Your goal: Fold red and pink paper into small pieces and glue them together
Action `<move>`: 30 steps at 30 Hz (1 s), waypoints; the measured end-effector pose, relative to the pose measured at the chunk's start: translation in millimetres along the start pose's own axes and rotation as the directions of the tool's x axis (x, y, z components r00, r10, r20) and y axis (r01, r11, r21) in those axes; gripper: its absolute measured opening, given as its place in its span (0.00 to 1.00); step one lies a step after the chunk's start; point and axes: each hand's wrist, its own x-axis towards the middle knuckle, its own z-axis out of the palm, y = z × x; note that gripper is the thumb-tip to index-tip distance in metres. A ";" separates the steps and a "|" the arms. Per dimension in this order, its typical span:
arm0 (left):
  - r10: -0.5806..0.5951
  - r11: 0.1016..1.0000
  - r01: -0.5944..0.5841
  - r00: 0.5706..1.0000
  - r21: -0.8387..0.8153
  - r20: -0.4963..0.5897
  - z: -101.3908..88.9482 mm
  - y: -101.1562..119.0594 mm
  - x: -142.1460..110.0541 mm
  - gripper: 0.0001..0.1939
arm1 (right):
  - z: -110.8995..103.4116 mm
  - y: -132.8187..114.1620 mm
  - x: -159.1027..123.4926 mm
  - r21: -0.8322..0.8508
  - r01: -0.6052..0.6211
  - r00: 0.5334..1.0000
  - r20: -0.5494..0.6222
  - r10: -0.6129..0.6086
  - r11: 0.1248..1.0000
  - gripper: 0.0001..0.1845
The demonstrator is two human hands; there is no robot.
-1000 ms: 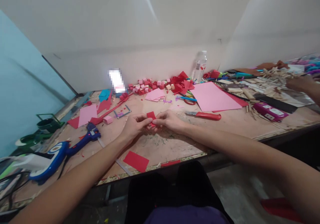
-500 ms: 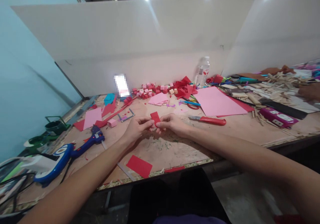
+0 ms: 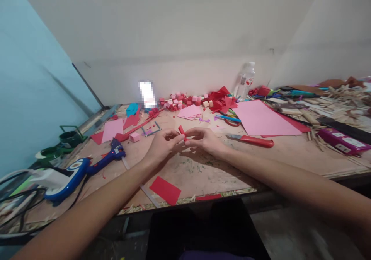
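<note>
The person's left grip [image 3: 162, 146] and right grip [image 3: 206, 141] come together above the tabletop [image 3: 203, 175], thumbs and fingers of both pinching one small red piece [image 3: 181, 130]. The piece sits between the two sets of fingertips, its upper end sticking out beyond them at a tilt; the rest is mostly hidden by the fingers.

Nearer the person than the grip, a red paper rectangle [image 3: 165, 190] lies flat near the tabletop's edge. Just to the right of the grip is a knife [image 3: 256, 141] with a red handle, its blade pointing toward the right hand. Farther right lies a purple packet [image 3: 343, 141].

Left of the grip, a blue glue gun [image 3: 107, 160] rests beside the left forearm, and a pink cube [image 3: 134, 137] lies between the gun and the left hand. Beyond the grip, a heap of pink and red cubes [image 3: 174, 104] runs along the white panel [image 3: 179, 31]. Beyond and to the right are scissors [image 3: 232, 123], a large pink sheet [image 3: 265, 117] and a clear bottle [image 3: 245, 82].
</note>
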 end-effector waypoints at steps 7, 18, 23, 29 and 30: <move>-0.010 0.998 0.010 1.000 -0.061 0.002 -2.3 -6.9 4.9 0.14 | -1.5 3.3 -1.6 0.101 -0.052 0.994 0.097 0.043 0.994 0.28; -0.017 0.999 0.015 0.999 -0.049 -0.040 -5.3 -8.1 6.2 0.12 | 0.2 4.7 2.7 0.148 -0.056 0.998 -0.015 0.059 0.987 0.15; -0.088 0.989 0.090 0.996 -0.119 0.024 -3.8 -5.4 3.2 0.15 | -0.1 4.3 3.0 0.108 -0.030 0.998 -0.049 0.036 0.994 0.11; -0.187 0.966 0.195 0.980 -0.171 0.061 -5.8 -8.5 5.7 0.16 | -0.9 -0.4 2.3 0.196 -0.118 0.992 -0.026 0.126 0.973 0.09; -0.191 0.964 0.197 0.980 -0.180 0.049 -6.4 -9.4 6.0 0.16 | -1.2 -0.2 2.9 0.224 -0.129 0.990 -0.022 0.138 0.966 0.09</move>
